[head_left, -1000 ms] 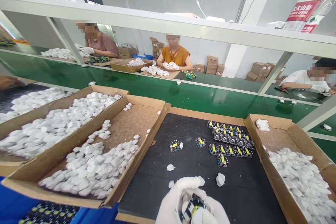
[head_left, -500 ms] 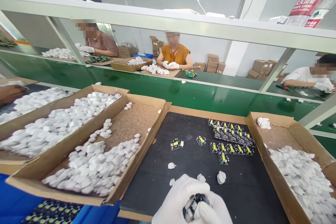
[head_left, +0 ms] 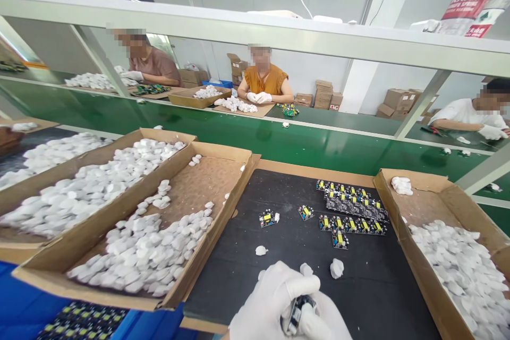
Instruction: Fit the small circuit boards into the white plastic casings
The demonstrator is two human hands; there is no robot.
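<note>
Over the black mat (head_left: 382,287), the gloved left hand (head_left: 263,297) wraps curled fingers around a small circuit board (head_left: 296,312), the right hand (head_left: 329,313) pinches it, thumb pressed on, and white pieces (head_left: 337,269) lie just beyond!

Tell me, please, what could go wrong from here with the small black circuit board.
The white-gloved left hand and white-gloved right hand hold the small black circuit board, so squeezing hard might damage it. Loose crumpled white pieces lie nearby on the flat black mat and could be brushed aside.
</note>
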